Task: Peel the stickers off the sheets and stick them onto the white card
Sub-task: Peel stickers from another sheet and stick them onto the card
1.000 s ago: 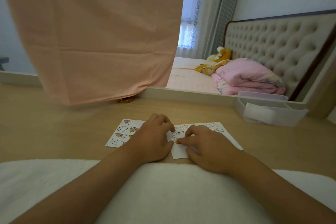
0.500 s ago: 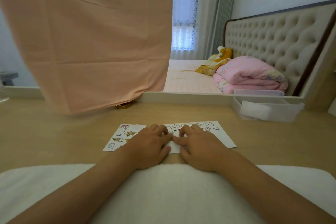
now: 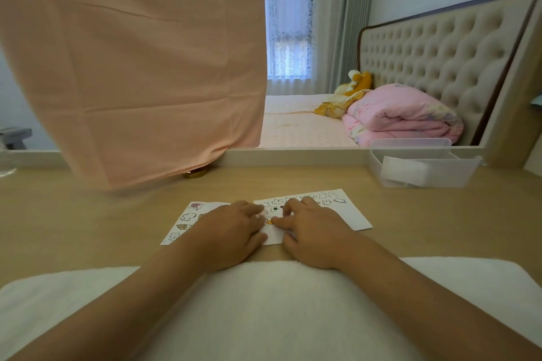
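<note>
A white card [image 3: 350, 218] with several small cartoon stickers along its far edge lies on the wooden desk. To its left lies a sticker sheet [image 3: 187, 221] of outlined animals, partly hidden under my left hand [image 3: 231, 233]. That hand rests flat across the sheet, its fingertips on the card's left part. My right hand [image 3: 311, 228] lies on the card, its index fingertip pressing beside a small orange sticker [image 3: 269, 221] between the two hands. Neither hand holds anything that I can see.
A white towel [image 3: 272, 302] pads the desk's near edge under my forearms. A clear plastic box [image 3: 425, 170] stands at the back right. A peach cloth [image 3: 140, 67] hangs over the mirror at the back left, with a gold lid [image 3: 195, 174] under it.
The view has tilted up a little. Both hands stay on the card; the fingertips, touching half a second ago, have parted slightly and the orange sticker shows between them.
</note>
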{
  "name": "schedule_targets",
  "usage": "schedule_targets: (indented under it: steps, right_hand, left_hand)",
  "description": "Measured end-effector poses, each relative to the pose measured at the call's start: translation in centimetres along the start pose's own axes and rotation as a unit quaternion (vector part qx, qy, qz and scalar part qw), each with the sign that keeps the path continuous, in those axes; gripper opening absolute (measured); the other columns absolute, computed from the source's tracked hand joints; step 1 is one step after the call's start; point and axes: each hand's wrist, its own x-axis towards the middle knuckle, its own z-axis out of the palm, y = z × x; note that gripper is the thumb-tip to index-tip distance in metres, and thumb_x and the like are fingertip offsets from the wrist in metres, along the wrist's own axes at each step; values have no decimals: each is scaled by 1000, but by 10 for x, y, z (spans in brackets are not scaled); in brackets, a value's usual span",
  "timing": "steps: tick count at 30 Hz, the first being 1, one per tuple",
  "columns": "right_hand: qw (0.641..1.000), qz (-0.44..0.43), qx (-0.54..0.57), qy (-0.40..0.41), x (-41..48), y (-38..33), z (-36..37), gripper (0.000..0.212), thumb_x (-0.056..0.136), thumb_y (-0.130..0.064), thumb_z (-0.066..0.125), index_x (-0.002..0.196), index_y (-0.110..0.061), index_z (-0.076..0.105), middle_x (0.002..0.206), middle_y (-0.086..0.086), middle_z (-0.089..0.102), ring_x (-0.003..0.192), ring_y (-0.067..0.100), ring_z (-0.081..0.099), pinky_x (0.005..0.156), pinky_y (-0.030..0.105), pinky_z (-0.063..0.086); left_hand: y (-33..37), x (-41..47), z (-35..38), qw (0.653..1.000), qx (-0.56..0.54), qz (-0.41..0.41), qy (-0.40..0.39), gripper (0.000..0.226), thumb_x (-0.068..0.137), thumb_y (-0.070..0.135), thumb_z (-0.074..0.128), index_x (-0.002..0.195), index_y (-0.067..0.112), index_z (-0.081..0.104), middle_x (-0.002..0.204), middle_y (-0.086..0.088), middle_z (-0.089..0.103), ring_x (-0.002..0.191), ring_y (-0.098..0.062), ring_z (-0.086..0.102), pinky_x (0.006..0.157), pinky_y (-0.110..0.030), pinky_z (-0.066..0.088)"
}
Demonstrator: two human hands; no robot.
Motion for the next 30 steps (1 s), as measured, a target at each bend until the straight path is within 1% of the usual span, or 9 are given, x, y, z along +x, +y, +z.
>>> schedule_targets:
  steps: [2, 4, 7, 11, 16, 21, 25, 28, 30]
  right_hand:
    - [1000, 2, 8, 4, 0, 1, 1, 43, 99, -35, 39, 139, -35, 53, 131, -6, 46, 120, 18, 38, 86, 34, 44]
    - [1000, 2, 7, 3, 1, 1, 2, 43, 98, -37, 39, 138, -35, 54, 131, -6, 46, 119, 17, 38, 85, 33, 43]
    - [1000, 7, 10, -4, 1, 1, 1, 45, 99, -37, 39, 141, -36, 52, 133, -6, 45, 121, 17, 38, 87, 35, 44]
    - [1000, 13, 22, -8, 0, 1, 0, 45, 99, -35, 39, 142, -40, 52, 133, -8, 45, 121, 17, 37, 89, 36, 43]
    - [1000, 9, 27, -9, 0, 4, 1, 44, 100, -35, 39, 141, -44, 52, 131, -9, 45, 120, 17, 37, 86, 35, 41]
    - [1000, -7, 25, 2, -2, 10, 1, 41, 102, -38, 40, 140, -47, 52, 129, -10, 47, 120, 15, 39, 88, 33, 42]
    - [999, -31, 16, 0, -4, 16, -2, 36, 104, -46, 38, 133, -48, 59, 129, -14, 52, 118, 13, 42, 88, 33, 43]
    - [999, -33, 17, 15, -6, 16, -4, 34, 102, -46, 43, 129, -46, 63, 126, -15, 56, 115, 11, 46, 93, 35, 44]
    - [999, -43, 16, 28, -5, 12, -3, 34, 100, -43, 46, 130, -42, 62, 124, -12, 58, 113, 13, 49, 94, 36, 44]
  left_hand:
    - [5, -2, 4, 999, -40, -2, 17, 83, 87, 67, 8, 155, 27, 32, 161, 10, 29, 148, -8, 23, 116, -29, 28]
    - [6, -1, 9, 998, -70, -6, 8, 67, 98, 62, 22, 157, 31, 26, 163, 15, 23, 149, -4, 16, 118, -27, 22]
    - [4, -2, 10, 994, -113, -8, -1, 52, 104, 50, 32, 154, 34, 33, 162, 17, 22, 148, -1, 15, 118, -25, 18]
    - [3, -7, 13, 989, -142, -13, 30, 42, 103, 46, 37, 141, 37, 51, 150, 15, 36, 135, 2, 28, 110, -28, 35]
    - [5, -9, 10, 990, -131, -11, 52, 38, 102, 45, 41, 134, 36, 59, 136, 16, 43, 117, 7, 33, 98, -28, 43]
    - [4, -15, 7, 988, -141, -2, 63, 34, 102, 43, 46, 128, 35, 66, 142, 16, 50, 130, 3, 38, 101, -23, 39]
    - [2, -15, 10, 986, -152, -1, 74, 33, 101, 43, 47, 127, 36, 66, 144, 15, 53, 135, 4, 38, 106, -20, 36]
    - [3, -12, 9, 984, -153, -9, 89, 30, 100, 38, 50, 114, 27, 75, 136, 12, 61, 129, 6, 45, 101, -15, 38]
    - [1, -10, 9, 981, -159, -31, 106, 28, 98, 36, 54, 104, 22, 77, 130, 15, 65, 119, 5, 54, 95, -19, 45]
